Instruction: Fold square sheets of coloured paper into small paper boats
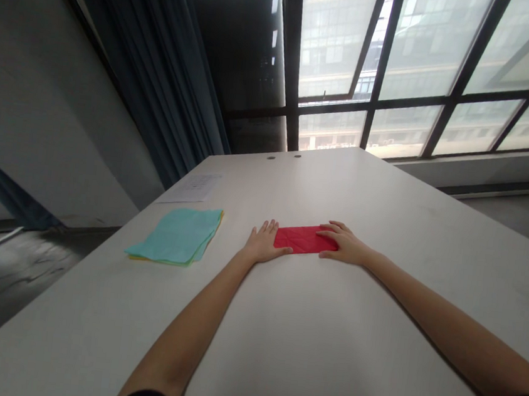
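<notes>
A red folded cloth (pixel 302 239) lies flat on the white table (pixel 307 328), a narrow rectangle with faint creases across it. My left hand (pixel 265 243) rests at its left end, fingers stretched out and the thumb on the lower left corner. At the other end, my right hand (pixel 342 244) lies with its fingers spread over the red surface and the thumb along the near edge. Neither hand grips it. Left of my left hand sits a stack of flat cloths (pixel 178 234), light blue on top with yellow and green edges showing beneath.
A printed sheet of paper (pixel 194 188) lies behind the stack, near the table's left edge. Two round cable holes (pixel 271 158) mark the far end. Beyond the table are a dark blue curtain (pixel 165 61) and large framed windows (pixel 422 44).
</notes>
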`<state>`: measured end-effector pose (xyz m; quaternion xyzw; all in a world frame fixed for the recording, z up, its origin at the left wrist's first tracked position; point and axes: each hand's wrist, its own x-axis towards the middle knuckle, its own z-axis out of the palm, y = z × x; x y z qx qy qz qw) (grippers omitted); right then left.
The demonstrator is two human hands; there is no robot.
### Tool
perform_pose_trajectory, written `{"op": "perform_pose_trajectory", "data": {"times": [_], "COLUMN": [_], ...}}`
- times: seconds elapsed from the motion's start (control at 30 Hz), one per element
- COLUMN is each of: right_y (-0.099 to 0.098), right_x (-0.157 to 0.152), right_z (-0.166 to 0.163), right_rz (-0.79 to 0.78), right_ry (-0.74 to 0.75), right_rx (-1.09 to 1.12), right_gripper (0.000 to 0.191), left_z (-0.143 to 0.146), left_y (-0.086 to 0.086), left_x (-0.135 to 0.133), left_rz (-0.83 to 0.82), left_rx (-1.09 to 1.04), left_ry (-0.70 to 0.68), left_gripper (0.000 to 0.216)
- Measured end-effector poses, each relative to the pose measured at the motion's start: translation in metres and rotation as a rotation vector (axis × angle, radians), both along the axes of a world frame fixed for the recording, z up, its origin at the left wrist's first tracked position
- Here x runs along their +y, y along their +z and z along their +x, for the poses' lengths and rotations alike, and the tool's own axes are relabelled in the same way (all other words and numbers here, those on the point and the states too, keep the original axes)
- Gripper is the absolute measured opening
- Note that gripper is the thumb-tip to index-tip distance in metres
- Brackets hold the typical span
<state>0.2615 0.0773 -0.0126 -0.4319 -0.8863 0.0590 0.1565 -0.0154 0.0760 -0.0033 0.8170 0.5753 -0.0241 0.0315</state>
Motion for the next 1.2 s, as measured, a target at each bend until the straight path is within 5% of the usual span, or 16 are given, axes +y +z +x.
{"op": "perform_pose_trajectory", "data": {"times": [0.43,0.8,1.0,1.2], "right_y": [0.025,0.027,0.027,0.027], "right_x": [-0.002,0.005,0.001,0.001], "right_z": [0.002,0.007,0.0,0.003], "right_rz": [-0.051,-0.068,0.12,0.135], "right_ry": [0.14,0.192,0.107,0.001], "right_rx": [-0.029,-0.092,-0.104,0.176], "right_gripper": [0.06,0.04,0.039,0.03], "left_z": [0.002,0.0,-0.002,-0.007], "left_y": [0.004,-0.002,-0.006,-0.007], "left_x": [-0.001,0.003,0.009,0.013], "left_rz": [-0.015,-0.01,0.009,0.087], "left_rx": [-0.013,-0.068,-0.299,-0.672], "left_ry": [0.013,0.013,0.07,0.166], "left_gripper": [0.096,0.085,0.069,0.074]}}
